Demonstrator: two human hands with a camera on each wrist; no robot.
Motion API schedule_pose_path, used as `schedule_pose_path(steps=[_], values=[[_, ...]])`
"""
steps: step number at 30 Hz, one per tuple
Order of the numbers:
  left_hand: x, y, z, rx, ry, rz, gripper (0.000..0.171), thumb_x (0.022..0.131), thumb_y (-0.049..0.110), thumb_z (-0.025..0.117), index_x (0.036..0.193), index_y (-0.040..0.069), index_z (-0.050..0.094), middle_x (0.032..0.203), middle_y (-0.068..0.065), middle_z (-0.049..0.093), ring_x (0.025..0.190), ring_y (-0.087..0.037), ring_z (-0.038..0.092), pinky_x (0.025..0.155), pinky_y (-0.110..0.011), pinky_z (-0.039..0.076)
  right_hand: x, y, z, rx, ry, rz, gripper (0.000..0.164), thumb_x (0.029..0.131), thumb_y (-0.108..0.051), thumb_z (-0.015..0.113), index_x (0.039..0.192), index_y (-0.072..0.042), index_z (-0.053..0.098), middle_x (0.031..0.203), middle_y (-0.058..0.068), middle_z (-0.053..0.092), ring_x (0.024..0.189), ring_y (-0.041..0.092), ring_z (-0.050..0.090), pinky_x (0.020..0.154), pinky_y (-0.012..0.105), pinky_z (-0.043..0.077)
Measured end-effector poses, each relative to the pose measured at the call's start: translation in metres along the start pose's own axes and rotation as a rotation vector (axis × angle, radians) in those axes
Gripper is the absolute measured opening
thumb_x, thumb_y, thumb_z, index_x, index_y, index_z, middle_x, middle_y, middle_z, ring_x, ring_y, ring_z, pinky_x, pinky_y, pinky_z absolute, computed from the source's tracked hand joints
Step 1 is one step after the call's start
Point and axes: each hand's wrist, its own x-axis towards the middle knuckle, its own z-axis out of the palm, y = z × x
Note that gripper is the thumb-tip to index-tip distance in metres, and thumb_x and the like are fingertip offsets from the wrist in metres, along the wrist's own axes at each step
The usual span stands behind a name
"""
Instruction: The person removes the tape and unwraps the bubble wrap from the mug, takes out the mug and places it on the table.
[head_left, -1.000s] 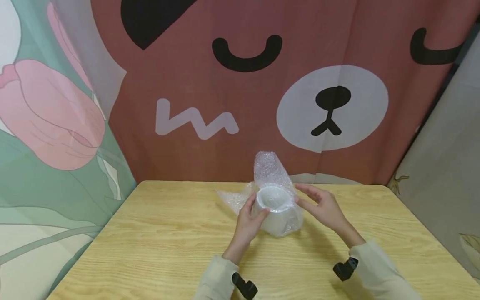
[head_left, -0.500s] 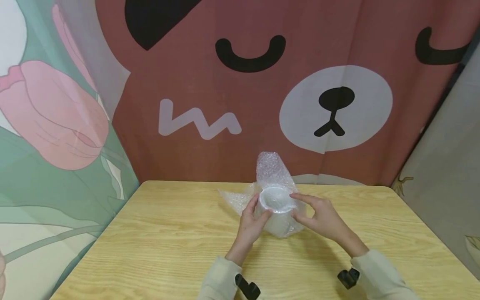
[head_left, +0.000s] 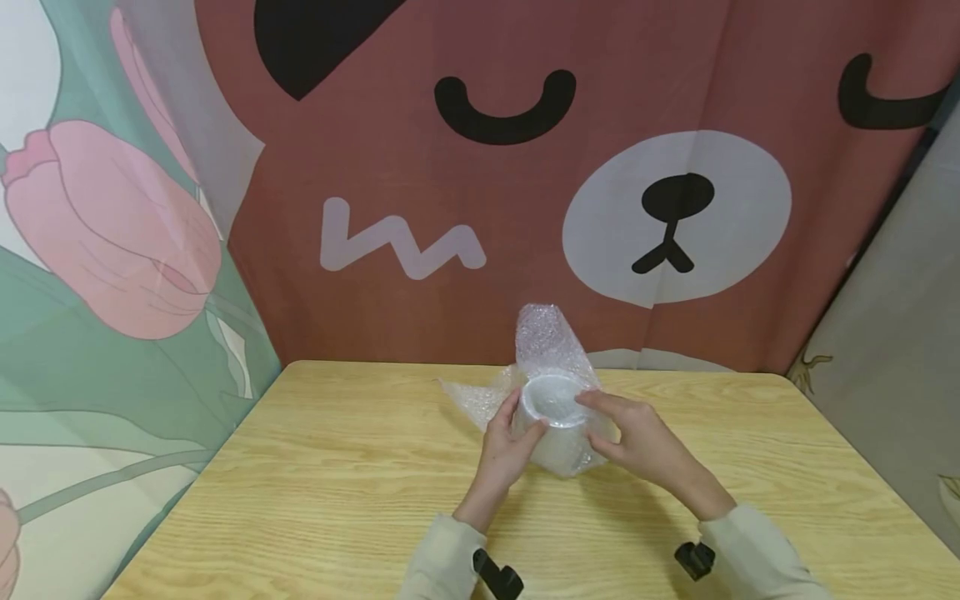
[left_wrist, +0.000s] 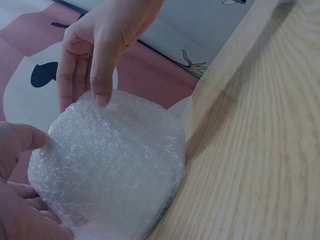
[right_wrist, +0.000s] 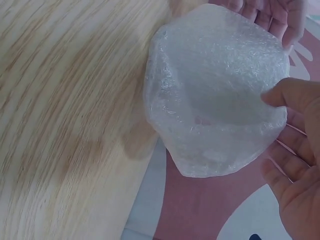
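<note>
A round, whitish, hollow-topped object in bubble wrap (head_left: 558, 446) stands on the wooden table; the wrap hides its exact kind. One long flap of bubble wrap (head_left: 547, 337) sticks up behind it and another lies to its left. My left hand (head_left: 506, 450) grips the bundle's left side, thumb at the front near the rim and fingers around the far side. On the right, my right hand (head_left: 648, 442) pinches the bundle, index fingertip at the rim and thumb lower on the front. The right wrist view shows the right thumb (right_wrist: 290, 95) pressed on the wrap, other fingers behind.
The light wooden table (head_left: 360, 483) reaches back to a curtain (head_left: 390, 317) printed with a brown bear. A green floral curtain (head_left: 112, 375) hangs at the left and a grey one (head_left: 892, 350) at the right. Black wrist cameras sit on both sleeves.
My right hand has come in from the right side of the bundle to its rim and front, and now pinches there. The left hand keeps its grip; the bundle stays in place.
</note>
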Motion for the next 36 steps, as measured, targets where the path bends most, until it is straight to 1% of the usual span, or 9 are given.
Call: schedule_pose_path(steps=[4,6,12,16,22,29,36], values=[[0.001,-0.001,0.000,0.004,0.005,-0.008,0.065,0.087,0.006,0.068,0.142,-0.011,0.037,0.142,-0.026,0.044,0.133,-0.037,0.038,0.110,-0.050,0.028,-0.001,-0.003,-0.001,-0.052,-0.016,-0.001,0.046,0.072,0.005,0.077,0.116,0.003,0.066,0.115,0.018,0.067,0.105,0.034,0.064,0.085,0.044,0.054],[0.001,-0.003,0.000,0.005,0.004,-0.017,0.065,0.087,0.006,0.068,0.142,-0.011,0.037,0.142,-0.025,0.044,0.133,-0.037,0.037,0.111,-0.050,0.027,-0.001,-0.004,-0.001,-0.079,-0.020,-0.002,0.045,0.072,0.006,0.076,0.116,0.003,0.066,0.115,0.018,0.067,0.105,0.034,0.064,0.083,0.044,0.055],[0.001,-0.001,0.001,0.012,0.004,-0.016,0.065,0.087,0.008,0.068,0.142,-0.011,0.037,0.142,-0.025,0.044,0.133,-0.037,0.038,0.111,-0.050,0.027,0.000,-0.005,0.001,-0.141,-0.009,-0.015,0.040,0.073,0.008,0.071,0.112,0.002,0.069,0.112,0.018,0.068,0.103,0.033,0.065,0.078,0.043,0.056],[0.000,-0.001,0.001,0.019,0.006,-0.020,0.066,0.087,0.008,0.068,0.142,-0.011,0.037,0.143,-0.025,0.044,0.134,-0.037,0.036,0.111,-0.049,0.026,0.001,-0.005,0.005,-0.160,0.028,-0.041,0.036,0.072,0.010,0.069,0.108,0.003,0.071,0.108,0.018,0.069,0.099,0.032,0.067,0.074,0.042,0.057],[-0.001,0.000,0.002,0.020,0.014,-0.015,0.066,0.087,0.008,0.068,0.141,-0.011,0.038,0.142,-0.025,0.044,0.133,-0.037,0.037,0.111,-0.049,0.028,0.002,-0.004,0.009,-0.179,0.106,-0.083,0.032,0.070,0.011,0.071,0.102,0.006,0.072,0.100,0.018,0.071,0.092,0.031,0.069,0.068,0.041,0.058],[-0.003,0.002,0.001,0.017,0.011,-0.019,0.066,0.088,0.009,0.068,0.142,-0.010,0.037,0.143,-0.024,0.044,0.134,-0.036,0.037,0.110,-0.051,0.027,0.000,-0.005,0.010,-0.184,0.173,-0.093,0.025,0.071,0.005,0.073,0.096,0.005,0.074,0.095,0.018,0.072,0.086,0.029,0.071,0.065,0.040,0.058],[-0.001,0.000,0.001,0.006,0.014,-0.007,0.065,0.087,0.007,0.068,0.141,-0.011,0.038,0.141,-0.025,0.045,0.133,-0.037,0.037,0.111,-0.050,0.028,0.000,-0.004,0.008,-0.172,0.226,-0.099,0.023,0.071,0.005,0.074,0.093,0.004,0.074,0.093,0.018,0.072,0.084,0.031,0.071,0.063,0.039,0.058]])
